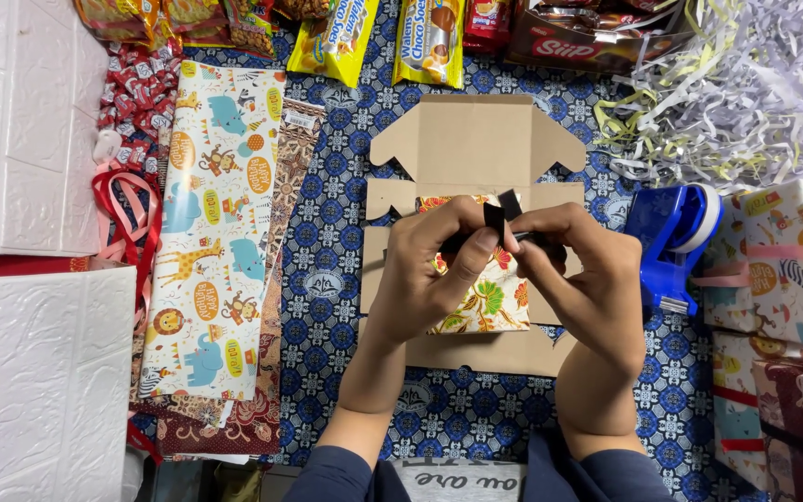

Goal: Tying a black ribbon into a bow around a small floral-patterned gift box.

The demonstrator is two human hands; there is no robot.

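Observation:
My left hand (429, 270) and my right hand (583, 274) meet above an open brown cardboard box (476, 144). Both pinch a black ribbon (502, 212) between thumb and fingers, its folded end sticking up. Under my hands, inside the box, lies a parcel wrapped in colourful floral paper (490, 302). The box lid stands open toward the far side, flaps spread. Part of the ribbon runs sideways behind my fingers and is mostly hidden.
Animal-print wrapping paper sheets (216, 223) lie left, beside red ribbons (127, 218) and white foam panels (20, 130). A blue tape dispenser (671, 232) sits right, wrapped gifts (783, 316) beyond it. Shredded paper (745, 84) and snack packets (383, 37) fill the far side.

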